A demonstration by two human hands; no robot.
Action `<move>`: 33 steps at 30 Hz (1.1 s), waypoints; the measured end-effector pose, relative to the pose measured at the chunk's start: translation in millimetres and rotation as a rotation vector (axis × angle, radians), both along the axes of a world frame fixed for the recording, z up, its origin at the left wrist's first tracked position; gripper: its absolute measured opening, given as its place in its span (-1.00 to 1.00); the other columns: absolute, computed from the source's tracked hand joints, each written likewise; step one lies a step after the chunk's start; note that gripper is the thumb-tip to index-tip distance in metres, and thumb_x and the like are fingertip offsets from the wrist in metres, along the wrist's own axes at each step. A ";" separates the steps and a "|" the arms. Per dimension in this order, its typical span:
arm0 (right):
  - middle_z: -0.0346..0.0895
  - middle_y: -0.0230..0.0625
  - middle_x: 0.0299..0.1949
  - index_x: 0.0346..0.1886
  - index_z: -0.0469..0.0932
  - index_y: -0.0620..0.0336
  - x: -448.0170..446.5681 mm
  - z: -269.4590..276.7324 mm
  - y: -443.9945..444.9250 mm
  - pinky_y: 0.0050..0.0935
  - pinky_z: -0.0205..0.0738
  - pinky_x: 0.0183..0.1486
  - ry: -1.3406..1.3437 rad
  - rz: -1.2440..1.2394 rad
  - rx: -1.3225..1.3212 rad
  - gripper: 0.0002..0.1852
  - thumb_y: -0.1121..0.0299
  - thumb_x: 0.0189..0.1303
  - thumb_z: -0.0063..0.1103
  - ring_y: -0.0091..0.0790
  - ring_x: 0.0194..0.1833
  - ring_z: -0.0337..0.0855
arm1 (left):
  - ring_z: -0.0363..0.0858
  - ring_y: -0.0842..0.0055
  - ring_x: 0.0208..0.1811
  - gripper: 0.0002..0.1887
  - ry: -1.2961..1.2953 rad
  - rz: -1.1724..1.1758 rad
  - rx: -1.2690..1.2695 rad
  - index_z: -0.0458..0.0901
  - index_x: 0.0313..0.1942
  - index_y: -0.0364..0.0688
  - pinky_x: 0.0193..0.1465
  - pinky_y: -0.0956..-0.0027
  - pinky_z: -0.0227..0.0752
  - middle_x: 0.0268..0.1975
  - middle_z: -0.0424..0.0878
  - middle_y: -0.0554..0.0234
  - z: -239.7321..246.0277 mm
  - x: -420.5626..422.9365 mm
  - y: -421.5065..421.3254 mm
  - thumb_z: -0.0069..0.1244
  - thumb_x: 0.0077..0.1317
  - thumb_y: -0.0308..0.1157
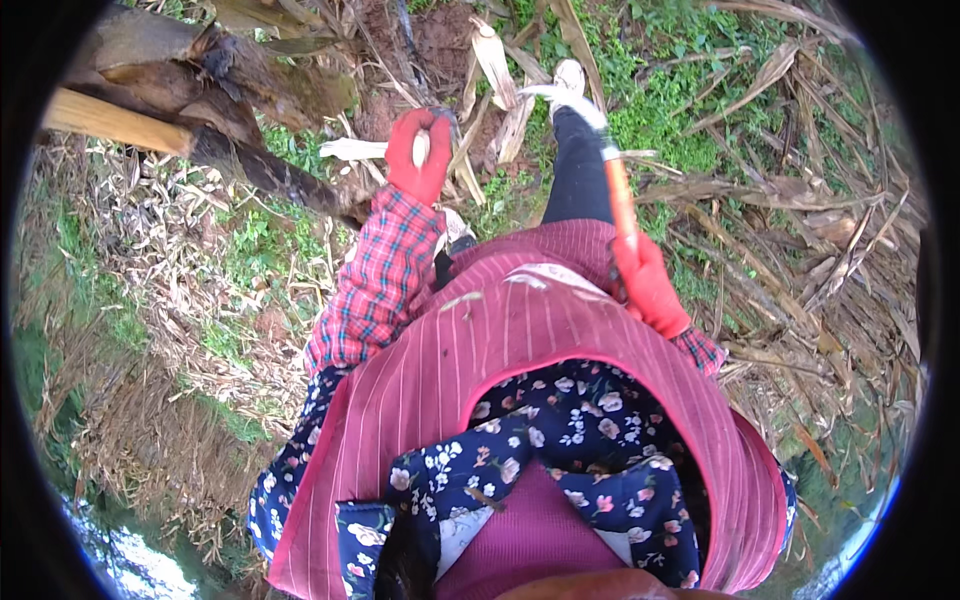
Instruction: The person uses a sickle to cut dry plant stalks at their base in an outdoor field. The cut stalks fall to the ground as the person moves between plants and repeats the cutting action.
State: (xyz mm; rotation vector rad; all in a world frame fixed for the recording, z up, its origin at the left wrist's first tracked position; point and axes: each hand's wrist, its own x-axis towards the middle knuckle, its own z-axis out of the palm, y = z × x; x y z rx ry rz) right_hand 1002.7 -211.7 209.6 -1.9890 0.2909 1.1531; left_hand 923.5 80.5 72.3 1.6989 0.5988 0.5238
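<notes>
My left hand (420, 161), in a red glove, is closed around a pale plant piece (421, 148) whose end shows between the fingers. A whitish strip (352, 148) sticks out left of the glove; whether it belongs to the held piece, I cannot tell. My right hand (651, 289), also red-gloved, grips the orange handle (620, 191) of a sickle in front of the right thigh. Its curved, pale blade (571, 100) points forward and left, over the right shoe (570, 75) in this view. Just left of the blade lies a dry corn husk (491, 60).
A thick brown trunk-like stem (277, 82) and a pale wooden pole (120, 122) with a dark lower length (262, 172) stretch in from the upper left. Dry stalks and leaves (787, 277) cover the ground at right. Chopped-looking dry litter (187, 277) lies at left, among low green weeds (675, 112).
</notes>
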 end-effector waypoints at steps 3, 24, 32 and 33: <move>0.41 -0.40 -0.54 -0.23 0.36 0.19 23.0 -43.7 -23.1 -0.50 0.32 -0.66 -0.051 -0.181 -0.046 -0.73 0.17 0.29 0.02 -0.55 -0.63 0.38 | 0.56 0.39 -0.02 -0.49 0.450 -0.269 0.006 0.43 0.04 -0.24 0.06 0.42 0.45 -0.02 0.56 -0.01 -5.1 9.9 9.9 0.20 0.17 -0.20; 0.43 -0.30 -0.59 -0.33 0.36 0.32 120.7 -258.1 156.0 -0.38 0.29 -0.61 0.205 -0.349 0.353 -0.77 0.30 0.17 0.03 -0.42 -0.63 0.43 | 0.47 0.06 0.12 -0.43 0.681 -0.084 0.399 0.52 0.09 -0.03 0.17 0.16 0.36 0.12 0.45 -0.12 -88.8 198.9 42.8 0.20 0.06 -0.07; 0.51 -0.19 -0.55 -0.25 0.43 0.39 147.7 -305.4 170.7 -0.30 0.42 -0.47 0.138 -0.118 0.197 -0.63 0.18 0.14 0.04 -0.28 -0.54 0.56 | 0.59 0.16 -0.09 -0.74 0.497 -0.063 0.442 0.62 -0.14 -0.05 -0.03 0.23 0.46 -0.11 0.59 0.09 -110.4 171.7 58.2 0.10 0.17 -0.22; 0.51 -0.20 -0.55 -0.25 0.43 0.38 153.0 -306.5 174.1 -0.30 0.42 -0.47 0.139 -0.108 0.196 -0.63 0.18 0.14 0.03 -0.28 -0.54 0.56 | 0.60 0.18 -0.10 -0.75 0.473 -0.063 0.429 0.62 -0.14 -0.05 -0.04 0.23 0.46 -0.11 0.58 0.09 -114.8 162.7 57.2 0.10 0.17 -0.23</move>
